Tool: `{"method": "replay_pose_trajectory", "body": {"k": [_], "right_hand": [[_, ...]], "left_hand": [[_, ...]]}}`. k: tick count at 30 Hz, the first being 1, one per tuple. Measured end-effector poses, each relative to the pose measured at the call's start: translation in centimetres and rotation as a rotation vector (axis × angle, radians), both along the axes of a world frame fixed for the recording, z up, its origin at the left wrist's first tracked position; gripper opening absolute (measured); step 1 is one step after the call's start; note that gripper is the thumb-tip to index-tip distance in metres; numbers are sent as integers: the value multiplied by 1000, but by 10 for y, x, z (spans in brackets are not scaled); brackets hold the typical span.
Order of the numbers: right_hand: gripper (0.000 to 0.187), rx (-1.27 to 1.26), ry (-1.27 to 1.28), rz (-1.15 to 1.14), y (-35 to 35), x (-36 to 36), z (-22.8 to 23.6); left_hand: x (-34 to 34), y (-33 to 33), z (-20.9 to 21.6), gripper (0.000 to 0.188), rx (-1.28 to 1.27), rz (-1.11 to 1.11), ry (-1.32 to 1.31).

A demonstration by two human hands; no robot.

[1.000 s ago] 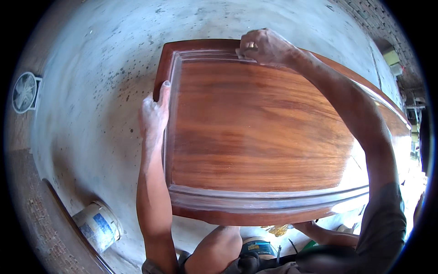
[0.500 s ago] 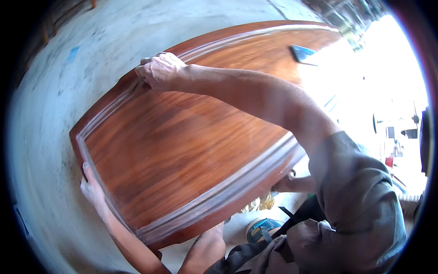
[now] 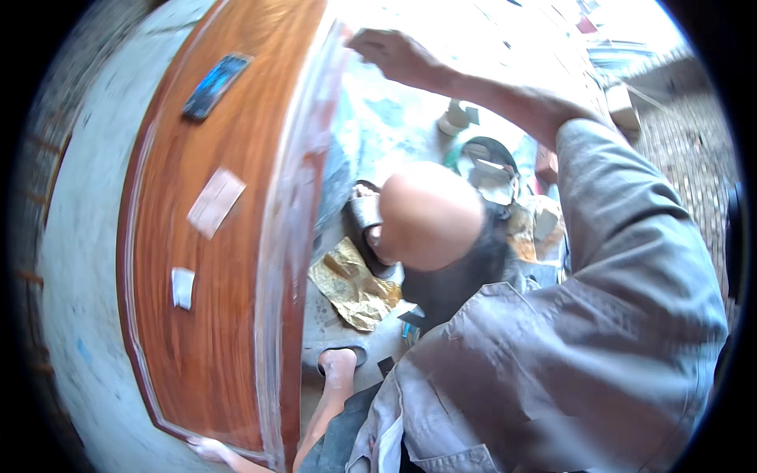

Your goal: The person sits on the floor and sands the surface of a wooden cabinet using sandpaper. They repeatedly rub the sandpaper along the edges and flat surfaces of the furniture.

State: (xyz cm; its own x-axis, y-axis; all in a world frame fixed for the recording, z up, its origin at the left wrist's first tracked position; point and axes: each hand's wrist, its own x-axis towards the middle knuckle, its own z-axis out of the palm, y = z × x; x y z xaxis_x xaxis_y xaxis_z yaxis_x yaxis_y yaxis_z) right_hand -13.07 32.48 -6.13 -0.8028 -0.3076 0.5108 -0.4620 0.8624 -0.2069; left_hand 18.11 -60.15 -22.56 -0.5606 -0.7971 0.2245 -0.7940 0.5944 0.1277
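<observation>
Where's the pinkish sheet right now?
The pinkish sheet lies on the wooden panel, left of centre in the head view, between the phone and the small white piece.

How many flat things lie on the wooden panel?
3: smartphone nearest the top, pinkish sheet below, small white piece lowest. The wooden panel runs out of view, maybe hiding more.

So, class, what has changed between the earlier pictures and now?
The right hand has left the far side of the wooden panel and moved right, toward its near edge; contact is unclear. The view turned right. The left hand stays at the panel's left end.
</observation>
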Motion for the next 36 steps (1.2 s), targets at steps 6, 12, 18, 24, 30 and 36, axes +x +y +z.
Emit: {"method": "replay_pose_trajectory", "body": {"k": [6,12,18,24,30,36], "right_hand": [[22,-177,-351,-829,181,257,-92],[26,-225,-544,-1040,196,386,-172],[35,-89,-444,-995,223,373,-202],[24,61,-859,-980,240,373,-205],[48,-56,-433,-700,121,445,-160],[57,-64,-508,-917,49,512,-148]], "left_hand": [[2,50,-4,52,-161,-176,-193],[-22,55,28,50,-32,-355,-366],[-62,162,84,48,207,-696,-541],[-85,206,110,32,685,-523,-464],[-130,248,133,42,615,-574,-848],[-182,275,118,37,661,-835,-890]]}}
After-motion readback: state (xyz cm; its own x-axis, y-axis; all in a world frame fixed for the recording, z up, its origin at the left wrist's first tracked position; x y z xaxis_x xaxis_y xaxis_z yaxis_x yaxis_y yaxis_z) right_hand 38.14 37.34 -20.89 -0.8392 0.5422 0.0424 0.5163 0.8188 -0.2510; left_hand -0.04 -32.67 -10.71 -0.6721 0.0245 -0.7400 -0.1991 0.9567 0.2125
